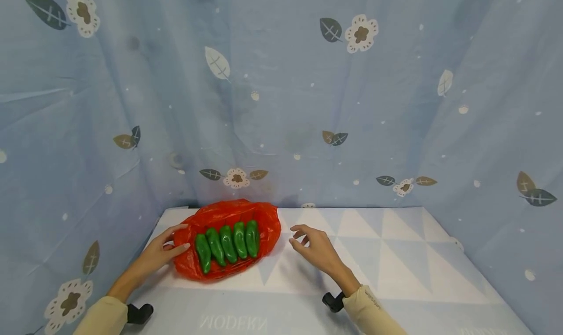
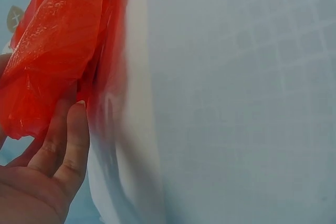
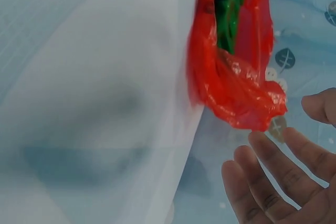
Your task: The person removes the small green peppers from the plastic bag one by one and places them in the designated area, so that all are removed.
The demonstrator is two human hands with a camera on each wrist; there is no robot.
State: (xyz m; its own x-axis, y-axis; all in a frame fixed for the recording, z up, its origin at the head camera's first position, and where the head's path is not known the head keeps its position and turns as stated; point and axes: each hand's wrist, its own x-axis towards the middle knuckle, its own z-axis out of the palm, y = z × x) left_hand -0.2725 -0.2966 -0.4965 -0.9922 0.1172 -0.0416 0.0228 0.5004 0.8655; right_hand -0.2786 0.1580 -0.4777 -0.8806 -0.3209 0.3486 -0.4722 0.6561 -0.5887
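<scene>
Several green peppers (image 1: 227, 244) lie side by side in a row on an opened red plastic bag (image 1: 270, 222), on the left part of the table. My left hand (image 1: 160, 252) is at the bag's left end, holding its crumpled edge between thumb and fingers. In the left wrist view, the red film (image 2: 58, 40) partly covers the fingers. To the right of the bag, my right hand (image 1: 317, 247) hovers apart from it, fingers loosely bent and holding nothing. The right wrist view shows its fingers spread below the bag's end (image 3: 236, 93).
A table (image 1: 396, 271) with a pale blue and white triangle-patterned cover carries the bag. Blue floral curtains (image 1: 290, 80) hang behind and along both sides. Black wrist straps or mounts (image 1: 140, 313) show near both sleeves.
</scene>
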